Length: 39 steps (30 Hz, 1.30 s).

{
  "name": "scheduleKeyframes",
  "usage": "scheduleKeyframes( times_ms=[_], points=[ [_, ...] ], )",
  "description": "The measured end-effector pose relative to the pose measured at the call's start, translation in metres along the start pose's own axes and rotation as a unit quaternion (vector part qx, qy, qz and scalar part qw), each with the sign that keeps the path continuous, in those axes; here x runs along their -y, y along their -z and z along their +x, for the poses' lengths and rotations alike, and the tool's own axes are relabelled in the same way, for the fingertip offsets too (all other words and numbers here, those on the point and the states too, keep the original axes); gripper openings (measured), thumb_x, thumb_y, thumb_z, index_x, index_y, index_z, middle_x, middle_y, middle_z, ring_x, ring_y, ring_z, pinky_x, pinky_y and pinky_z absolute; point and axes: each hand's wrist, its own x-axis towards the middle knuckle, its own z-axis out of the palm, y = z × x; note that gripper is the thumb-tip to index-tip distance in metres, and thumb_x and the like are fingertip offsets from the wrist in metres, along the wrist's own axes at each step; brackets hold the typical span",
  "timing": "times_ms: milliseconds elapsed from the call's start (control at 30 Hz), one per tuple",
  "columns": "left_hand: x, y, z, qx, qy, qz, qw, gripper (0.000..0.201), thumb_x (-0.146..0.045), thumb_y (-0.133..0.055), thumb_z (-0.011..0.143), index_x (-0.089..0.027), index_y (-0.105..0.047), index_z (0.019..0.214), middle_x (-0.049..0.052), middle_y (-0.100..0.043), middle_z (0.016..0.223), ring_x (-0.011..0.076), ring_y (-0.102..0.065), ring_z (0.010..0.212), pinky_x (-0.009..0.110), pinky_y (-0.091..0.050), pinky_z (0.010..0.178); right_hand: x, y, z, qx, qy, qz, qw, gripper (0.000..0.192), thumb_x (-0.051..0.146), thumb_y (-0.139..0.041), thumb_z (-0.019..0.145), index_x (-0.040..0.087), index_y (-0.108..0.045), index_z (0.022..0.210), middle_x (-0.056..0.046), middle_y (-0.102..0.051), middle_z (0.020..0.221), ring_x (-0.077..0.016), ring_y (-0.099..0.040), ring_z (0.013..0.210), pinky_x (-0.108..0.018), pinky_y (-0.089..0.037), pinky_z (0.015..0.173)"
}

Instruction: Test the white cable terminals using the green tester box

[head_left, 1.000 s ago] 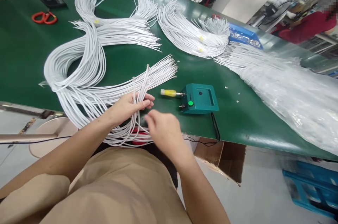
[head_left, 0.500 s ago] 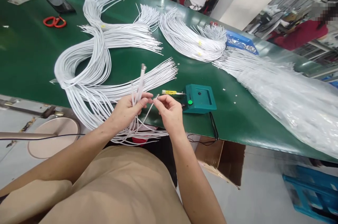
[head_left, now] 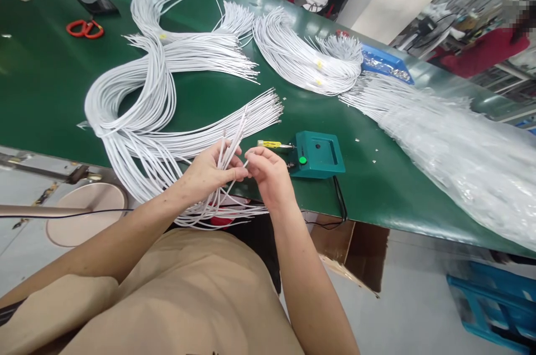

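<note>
The white cables (head_left: 235, 145), clamped in the left grip (head_left: 208, 172) with tips (head_left: 244, 113) above it, look light and springy, best held near those tips, as the right grip (head_left: 271, 176) pinches one strand (head_left: 245, 164).

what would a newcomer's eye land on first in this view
Probably the big looped bundle of white cables sprawling across the left half of the green table. Next, the middle, where the left grip holds several loose cables upright, with the right grip close beside it. Then two bright accents: the teal box just right of the hands, and the red-handled scissors at upper left.
</note>
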Motion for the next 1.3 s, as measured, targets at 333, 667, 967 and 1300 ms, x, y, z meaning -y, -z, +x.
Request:
scheduleKeyframes(
  times_ms=[333,667,967,1300],
  points=[
    [0.004,0.003,0.002,-0.029,0.005,0.029,0.999,0.040,-0.029,-0.076,0.064,-0.018,-0.055,0.097,-0.003,-0.063,0.068,0.0123,-0.060,0.061,0.023,-0.044,0.058,-0.004,0.000,-0.003,-0.096,0.053,0.007,0.994,0.025,0.040,-0.072,0.070,0.018,-0.066,0.080,0.003,-0.055,0.067,-0.0077,-0.042,0.056,-0.023,-0.037,0.055],
    [-0.009,-0.002,-0.002,-0.031,0.013,0.071,0.997,0.024,-0.035,-0.071,0.070,-0.013,-0.067,0.080,0.000,-0.062,0.060,0.0100,-0.053,0.051,0.020,-0.037,0.046,-0.013,-0.004,-0.004,-0.029,-0.025,0.142,0.989,0.012,0.027,-0.070,0.068,0.016,-0.066,0.068,0.004,-0.052,0.060,-0.0064,-0.037,0.053,-0.023,-0.034,0.054],
    [-0.005,0.000,-0.003,0.008,0.008,0.093,0.996,0.024,-0.038,-0.062,0.079,-0.014,-0.066,0.081,0.001,-0.066,0.065,0.0083,-0.050,0.047,0.020,-0.035,0.045,-0.007,-0.004,-0.002,-0.019,-0.006,0.133,0.991,0.019,0.026,-0.063,0.073,0.019,-0.069,0.090,0.004,-0.054,0.065,-0.0081,-0.041,0.057,-0.023,-0.035,0.056],
    [-0.004,0.003,-0.004,0.011,0.018,0.097,0.995,0.027,-0.041,-0.061,0.080,-0.014,-0.065,0.082,0.001,-0.064,0.065,0.0080,-0.046,0.049,0.020,-0.032,0.046,-0.010,0.006,-0.006,-0.044,0.018,0.026,0.999,0.015,0.031,-0.072,0.072,0.020,-0.075,0.082,0.001,-0.066,0.074,-0.0092,-0.047,0.063,-0.025,-0.039,0.064]
  ],
)
